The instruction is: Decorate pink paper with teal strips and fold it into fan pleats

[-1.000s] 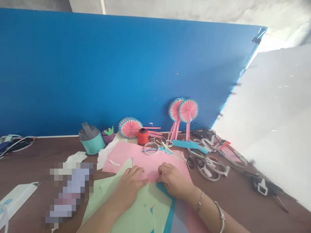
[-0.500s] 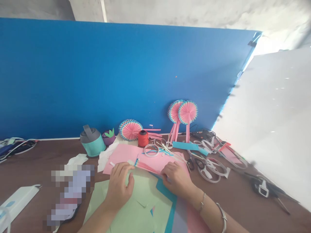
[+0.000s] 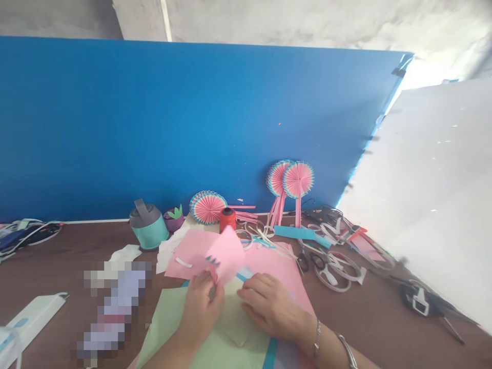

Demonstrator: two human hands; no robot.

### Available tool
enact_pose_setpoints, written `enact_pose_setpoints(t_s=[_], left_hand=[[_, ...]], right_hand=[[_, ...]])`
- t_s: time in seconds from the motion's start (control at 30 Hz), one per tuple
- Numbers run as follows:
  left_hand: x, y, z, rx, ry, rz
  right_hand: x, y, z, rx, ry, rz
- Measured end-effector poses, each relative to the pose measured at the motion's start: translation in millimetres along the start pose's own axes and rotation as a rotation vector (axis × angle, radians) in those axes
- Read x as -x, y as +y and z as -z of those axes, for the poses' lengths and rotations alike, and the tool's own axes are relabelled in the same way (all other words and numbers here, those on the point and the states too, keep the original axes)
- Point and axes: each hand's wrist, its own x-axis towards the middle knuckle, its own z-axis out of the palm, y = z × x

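My left hand [image 3: 203, 302] pinches the lower end of a pink pleated paper [image 3: 226, 252], which stands up tilted above the sheets. Blue-tipped folds show along its left edge, and its upper part is smeared by motion. Close by on the right, my right hand [image 3: 271, 305] is bent over the green paper sheets [image 3: 165, 328], fingers apart, with a bracelet and a bangle on the wrist. It does not touch the pleated paper. Beneath both hands lie stacked green, blue and pink sheets. A larger pink sheet [image 3: 274, 261] spreads behind them.
Behind the sheets stand a red thread spool [image 3: 227, 219], a teal container [image 3: 149, 228] and a finished paper rosette [image 3: 208, 207]. Pink round fans [image 3: 299, 180] lean on the blue partition [image 3: 192, 118]. Scissors [image 3: 317, 260], tape rolls [image 3: 340, 271] and a glue gun [image 3: 418, 300] lie right.
The pleated paper has been lifted from lying flat between both hands to standing up in my left hand. My left hand has shifted right and down; my right hand has let go of it.
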Motion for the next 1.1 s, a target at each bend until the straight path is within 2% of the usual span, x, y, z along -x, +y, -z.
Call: enact_pose_setpoints(t_s=[0.1,0.17,0.23,0.37,0.5,0.63,0.77,1.1], left_hand=[[-2.2,0.0,10.6,-0.134,0.098,-0.156],[-2.6,1.8,14.2,-0.208,0.099,-0.241],[-2.2,2.9,12.7,-0.250,0.073,-0.313],[-1.4,-0.6,-0.3,-0.280,-0.044,-0.405],[-2.1,-7.1,-9.6,-0.261,-0.173,-0.412],[-2.4,-10.6,-11.0,-0.233,-0.204,-0.397],[-1.4,-11.9,-10.1,-0.210,-0.208,-0.381],[-2.4,-7.1,-5.0,-0.132,-0.241,-0.383]], right_hand=[[4.9,0.8,3.6,0.046,0.239,-0.039],[6.0,0.5,5.0,0.106,0.294,-0.014],[4.4,0.7,5.3,0.155,0.219,-0.013],[-1.4,5.8,4.8,0.135,0.034,-0.139],[-1.7,12.1,8.0,0.074,-0.114,-0.176],[0.9,15.1,12.8,-0.061,-0.236,-0.204],[2.1,17.1,12.4,-0.090,-0.214,-0.186],[-1.2,16.5,8.8,0.034,-0.194,-0.144]])
